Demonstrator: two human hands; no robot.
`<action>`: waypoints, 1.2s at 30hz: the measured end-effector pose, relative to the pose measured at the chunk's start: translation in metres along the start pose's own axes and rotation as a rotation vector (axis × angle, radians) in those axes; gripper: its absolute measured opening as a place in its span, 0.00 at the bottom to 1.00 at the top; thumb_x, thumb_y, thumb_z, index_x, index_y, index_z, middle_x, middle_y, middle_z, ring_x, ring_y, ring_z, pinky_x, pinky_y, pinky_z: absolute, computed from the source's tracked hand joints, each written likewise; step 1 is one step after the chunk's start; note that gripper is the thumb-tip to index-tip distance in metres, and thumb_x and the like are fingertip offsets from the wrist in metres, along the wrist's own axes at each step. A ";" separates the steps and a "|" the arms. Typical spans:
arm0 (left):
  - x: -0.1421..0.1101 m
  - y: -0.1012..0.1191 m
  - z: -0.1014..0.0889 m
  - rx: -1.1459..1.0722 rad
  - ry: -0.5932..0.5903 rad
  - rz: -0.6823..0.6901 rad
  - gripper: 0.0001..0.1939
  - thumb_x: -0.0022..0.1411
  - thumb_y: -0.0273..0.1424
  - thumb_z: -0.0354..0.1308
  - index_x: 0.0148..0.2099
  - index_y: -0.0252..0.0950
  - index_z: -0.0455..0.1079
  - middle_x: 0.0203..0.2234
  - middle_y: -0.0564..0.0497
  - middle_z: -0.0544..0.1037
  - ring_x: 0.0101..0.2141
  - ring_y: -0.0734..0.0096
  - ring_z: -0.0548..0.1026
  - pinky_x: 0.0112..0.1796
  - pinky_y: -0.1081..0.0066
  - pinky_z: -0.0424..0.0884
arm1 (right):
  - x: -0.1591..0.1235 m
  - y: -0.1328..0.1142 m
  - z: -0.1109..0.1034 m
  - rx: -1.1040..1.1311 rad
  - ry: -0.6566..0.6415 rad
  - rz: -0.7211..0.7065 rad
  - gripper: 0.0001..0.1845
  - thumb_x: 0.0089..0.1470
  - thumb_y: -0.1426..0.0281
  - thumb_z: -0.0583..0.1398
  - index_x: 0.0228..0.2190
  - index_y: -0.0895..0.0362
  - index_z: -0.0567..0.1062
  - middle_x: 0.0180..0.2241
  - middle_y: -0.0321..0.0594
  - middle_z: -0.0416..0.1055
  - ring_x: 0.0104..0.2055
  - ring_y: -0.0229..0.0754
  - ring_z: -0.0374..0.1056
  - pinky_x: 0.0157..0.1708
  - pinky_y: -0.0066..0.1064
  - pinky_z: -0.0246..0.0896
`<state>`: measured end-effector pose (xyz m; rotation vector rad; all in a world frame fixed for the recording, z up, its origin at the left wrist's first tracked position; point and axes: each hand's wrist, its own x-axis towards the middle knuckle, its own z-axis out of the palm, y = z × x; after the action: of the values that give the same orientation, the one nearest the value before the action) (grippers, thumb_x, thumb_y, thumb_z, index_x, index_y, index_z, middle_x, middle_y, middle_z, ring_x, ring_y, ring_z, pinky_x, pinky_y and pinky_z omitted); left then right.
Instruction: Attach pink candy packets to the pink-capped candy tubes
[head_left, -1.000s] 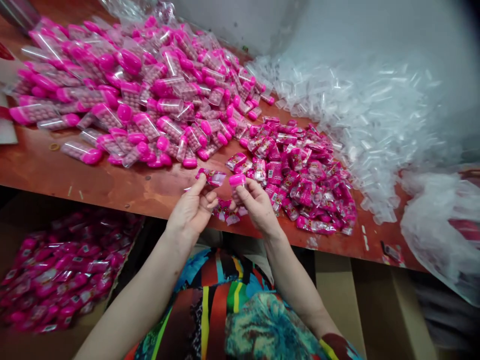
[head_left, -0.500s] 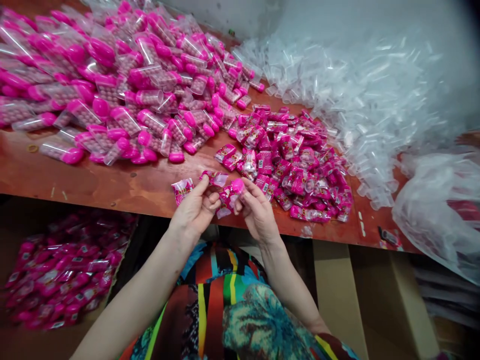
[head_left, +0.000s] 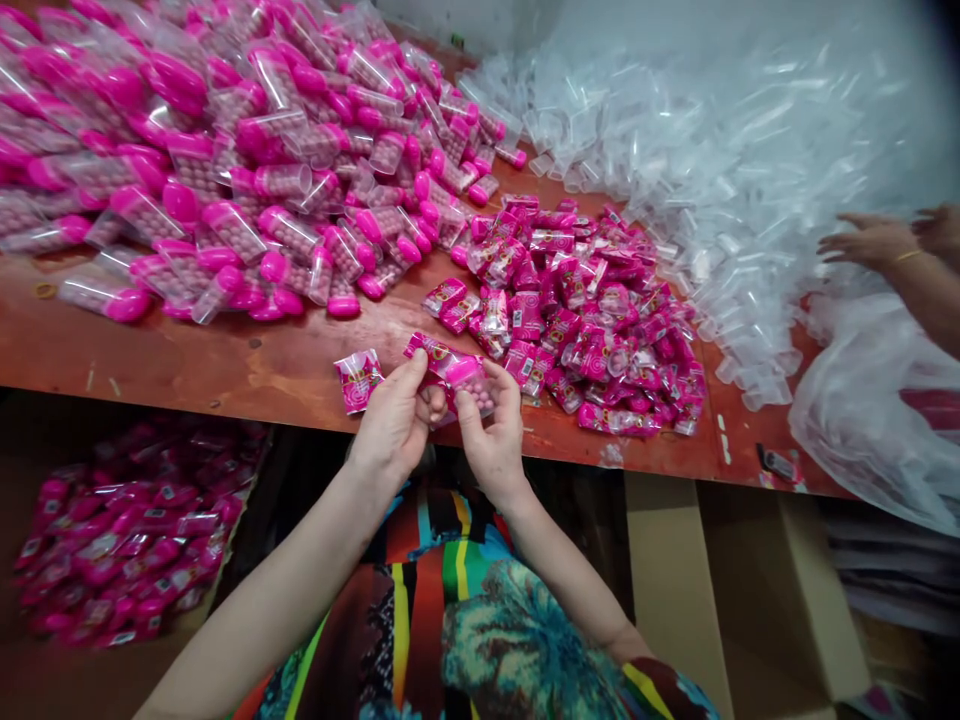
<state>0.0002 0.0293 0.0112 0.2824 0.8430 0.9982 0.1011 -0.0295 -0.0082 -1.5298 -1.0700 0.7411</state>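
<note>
My left hand point(head_left: 394, 420) pinches a printed pink wrapper point(head_left: 429, 352) between thumb and fingers above the table's front edge. My right hand point(head_left: 493, 435) is closed around a small clear candy tube point(head_left: 474, 384) with a pink cap and pink balls inside. The tube lies against the wrapper; whether it is inside cannot be made out. Just left of my hands, a single pink packet point(head_left: 358, 380) rests on the table. Beyond my right hand spreads a heap of pink packets point(head_left: 592, 310).
Capped candy tubes point(head_left: 300, 180) are piled at the back left. Clear empty tubes point(head_left: 675, 150) cover the back right. Another person's hands point(head_left: 874, 240) reach in from the right, above a clear plastic bag point(head_left: 862, 400). Below the table at left, more pink packets point(head_left: 127, 540) fill a box.
My right hand has turned, bringing the tube's pink balls into view against the wrapper. Another person's hands have come in at the right. The view has shifted slightly.
</note>
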 end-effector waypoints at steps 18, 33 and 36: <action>-0.003 -0.002 -0.002 0.205 -0.190 -0.186 0.21 0.56 0.38 0.67 0.19 0.34 0.63 0.08 0.59 0.57 0.12 0.83 0.55 0.16 0.79 0.55 | -0.002 0.007 -0.001 0.380 -0.205 0.265 0.25 0.59 0.58 0.60 0.56 0.47 0.62 0.31 0.33 0.67 0.24 0.33 0.64 0.25 0.29 0.65; 0.006 -0.003 -0.013 0.024 -0.151 -0.219 0.12 0.55 0.34 0.68 0.31 0.29 0.73 0.15 0.59 0.63 0.12 0.89 0.52 0.14 0.83 0.49 | -0.005 0.013 -0.014 0.101 -0.292 0.100 0.27 0.61 0.59 0.56 0.60 0.45 0.60 0.37 0.41 0.73 0.32 0.42 0.70 0.35 0.38 0.70; 0.003 -0.003 -0.013 0.086 -0.167 -0.202 0.13 0.57 0.35 0.67 0.28 0.31 0.70 0.11 0.60 0.60 0.12 0.87 0.53 0.15 0.82 0.51 | -0.006 0.009 -0.008 0.449 -0.314 0.300 0.29 0.61 0.57 0.56 0.61 0.43 0.56 0.24 0.29 0.63 0.18 0.34 0.56 0.18 0.26 0.58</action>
<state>-0.0070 0.0278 -0.0003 0.3423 0.7471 0.7401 0.1082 -0.0385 -0.0151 -1.2163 -0.8255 1.3659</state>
